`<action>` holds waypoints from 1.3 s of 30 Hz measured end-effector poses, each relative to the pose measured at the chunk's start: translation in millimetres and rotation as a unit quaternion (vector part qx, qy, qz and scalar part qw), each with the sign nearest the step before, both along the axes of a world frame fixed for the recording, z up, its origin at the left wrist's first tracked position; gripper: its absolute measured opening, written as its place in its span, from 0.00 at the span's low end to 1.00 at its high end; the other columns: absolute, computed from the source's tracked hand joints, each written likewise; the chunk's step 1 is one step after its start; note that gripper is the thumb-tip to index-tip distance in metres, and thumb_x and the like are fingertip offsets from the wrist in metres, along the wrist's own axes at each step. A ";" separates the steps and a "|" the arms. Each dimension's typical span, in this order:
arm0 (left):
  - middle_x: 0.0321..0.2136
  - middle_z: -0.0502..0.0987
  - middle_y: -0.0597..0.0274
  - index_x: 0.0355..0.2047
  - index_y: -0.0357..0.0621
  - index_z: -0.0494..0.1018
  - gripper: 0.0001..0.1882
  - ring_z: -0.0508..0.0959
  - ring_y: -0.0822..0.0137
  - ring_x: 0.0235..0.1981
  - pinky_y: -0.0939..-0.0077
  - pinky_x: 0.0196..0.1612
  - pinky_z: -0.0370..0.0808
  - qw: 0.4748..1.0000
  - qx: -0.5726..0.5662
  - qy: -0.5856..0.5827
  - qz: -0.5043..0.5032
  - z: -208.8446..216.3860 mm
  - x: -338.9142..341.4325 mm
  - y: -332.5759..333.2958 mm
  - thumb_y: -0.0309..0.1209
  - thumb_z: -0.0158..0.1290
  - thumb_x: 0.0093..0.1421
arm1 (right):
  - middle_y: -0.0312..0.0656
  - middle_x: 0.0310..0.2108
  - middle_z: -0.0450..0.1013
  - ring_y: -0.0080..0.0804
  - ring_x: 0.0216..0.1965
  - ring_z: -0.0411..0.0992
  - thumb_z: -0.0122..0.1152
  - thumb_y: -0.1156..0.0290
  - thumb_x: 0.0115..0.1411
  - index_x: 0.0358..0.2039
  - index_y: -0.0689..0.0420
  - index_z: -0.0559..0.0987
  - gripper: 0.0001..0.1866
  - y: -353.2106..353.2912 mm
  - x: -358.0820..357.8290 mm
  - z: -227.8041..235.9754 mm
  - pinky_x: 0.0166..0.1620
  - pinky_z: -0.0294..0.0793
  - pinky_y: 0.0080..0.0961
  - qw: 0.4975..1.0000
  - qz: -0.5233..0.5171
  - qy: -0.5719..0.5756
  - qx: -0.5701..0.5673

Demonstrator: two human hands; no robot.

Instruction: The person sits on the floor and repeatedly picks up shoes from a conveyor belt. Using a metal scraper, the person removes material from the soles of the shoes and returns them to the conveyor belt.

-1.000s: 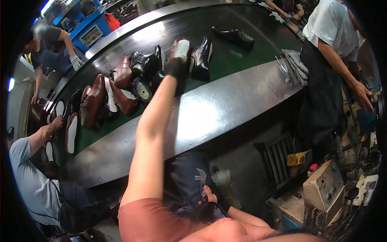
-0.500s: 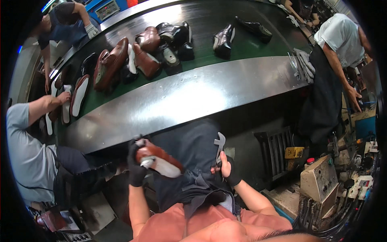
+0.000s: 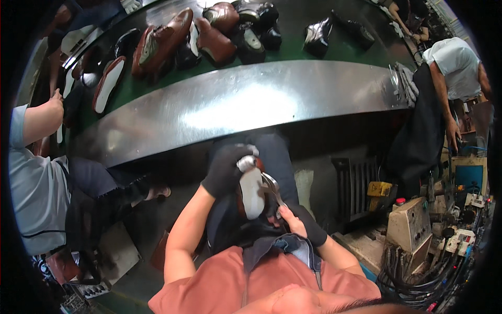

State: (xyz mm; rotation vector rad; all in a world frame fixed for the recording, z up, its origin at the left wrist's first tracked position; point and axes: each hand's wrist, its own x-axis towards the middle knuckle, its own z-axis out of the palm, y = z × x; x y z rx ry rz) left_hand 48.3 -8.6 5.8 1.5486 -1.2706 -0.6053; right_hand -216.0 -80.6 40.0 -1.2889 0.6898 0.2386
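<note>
Over my lap, my left hand, in a black glove with pale-wrapped fingertips, grips one end of a brown leather shoe. Its white underside faces up, and the other end points toward my body. My right hand, also in a black glove with bare fingertips, is closed around the handles of metal lasting pliers. The curved jaws lie against or just over the right edge of the shoe near my left fingers; I cannot tell whether they pinch the leather.
Beyond my knees runs a metal ledge along a green conveyor belt carrying several brown shoes and black shoes. A co-worker sits at left, another stands at right. A control box with cables is at right.
My left hand has brought the shoe rightward to the middle of my lap and turned its length toward me. The pliers, upright and apart before, now tilt against or over its edge.
</note>
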 end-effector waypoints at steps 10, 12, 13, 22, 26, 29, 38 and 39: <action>0.37 0.78 0.58 0.33 0.39 0.77 0.32 0.74 0.59 0.46 0.62 0.60 0.60 0.970 -0.087 0.219 0.061 -36.8 -21.4 6.9 0.55 0.34 0.65 | 0.37 0.29 0.72 0.25 0.30 0.71 0.36 0.52 0.71 0.38 0.61 0.74 0.25 18.3 47.4 -14.4 0.40 0.72 0.22 0.943 -0.076 -0.024 0.324; 0.35 0.79 0.58 0.32 0.39 0.77 0.33 0.74 0.58 0.46 0.60 0.61 0.58 0.976 -0.093 0.185 0.070 -38.1 -26.6 10.8 0.55 0.33 0.65 | 0.41 0.22 0.71 0.33 0.24 0.71 0.41 0.53 0.69 0.32 0.61 0.74 0.23 30.3 39.5 -22.4 0.29 0.69 0.29 0.999 -0.035 -0.033 0.009; 0.35 0.79 0.59 0.32 0.39 0.77 0.33 0.74 0.57 0.46 0.60 0.61 0.58 0.975 -0.097 0.189 0.070 -39.1 -28.6 6.6 0.55 0.33 0.65 | 0.45 0.22 0.71 0.40 0.24 0.71 0.43 0.57 0.69 0.33 0.62 0.73 0.20 43.5 37.9 -44.2 0.30 0.68 0.32 0.989 -0.064 -0.043 -0.127; 0.45 0.76 0.51 0.39 0.38 0.76 0.26 0.68 0.51 0.56 0.56 0.62 0.59 0.938 -0.169 0.301 0.017 7.3 -72.3 81.6 0.52 0.47 0.60 | 0.55 0.33 0.70 0.53 0.35 0.70 0.51 0.71 0.60 0.40 0.64 0.73 0.11 61.4 -19.7 -73.3 0.36 0.70 0.42 0.926 0.123 -0.152 -0.323; 0.50 0.72 0.50 0.48 0.37 0.71 0.31 0.67 0.52 0.58 0.55 0.63 0.57 0.972 -0.044 0.196 0.125 13.4 -120.1 109.4 0.56 0.43 0.62 | 0.54 0.32 0.70 0.52 0.35 0.70 0.52 0.71 0.59 0.39 0.63 0.73 0.10 54.7 -50.8 -59.1 0.36 0.70 0.42 0.899 0.194 -0.203 -0.335; 0.46 0.74 0.52 0.45 0.39 0.72 0.29 0.71 0.53 0.52 0.56 0.60 0.59 0.980 -0.083 0.173 0.050 -6.0 -122.2 116.8 0.53 0.36 0.66 | 0.53 0.32 0.70 0.52 0.35 0.71 0.52 0.70 0.59 0.38 0.62 0.73 0.10 50.0 -57.8 -54.8 0.37 0.71 0.42 0.877 0.217 -0.237 -0.356; 0.43 0.74 0.57 0.47 0.41 0.70 0.36 0.73 0.58 0.47 0.60 0.56 0.65 0.937 -0.094 0.326 0.085 -31.9 -119.9 105.2 0.61 0.31 0.64 | 0.51 0.32 0.70 0.50 0.34 0.71 0.54 0.69 0.58 0.35 0.61 0.74 0.09 44.4 -60.8 -49.2 0.37 0.72 0.42 0.845 0.222 -0.283 -0.396; 0.45 0.73 0.57 0.49 0.41 0.68 0.36 0.73 0.59 0.48 0.60 0.56 0.66 0.884 -0.096 0.438 0.129 -58.6 -132.3 105.7 0.62 0.32 0.64 | 0.51 0.32 0.70 0.50 0.34 0.71 0.54 0.68 0.57 0.34 0.61 0.74 0.09 43.5 -60.8 -55.6 0.37 0.72 0.42 0.843 0.222 -0.283 -0.400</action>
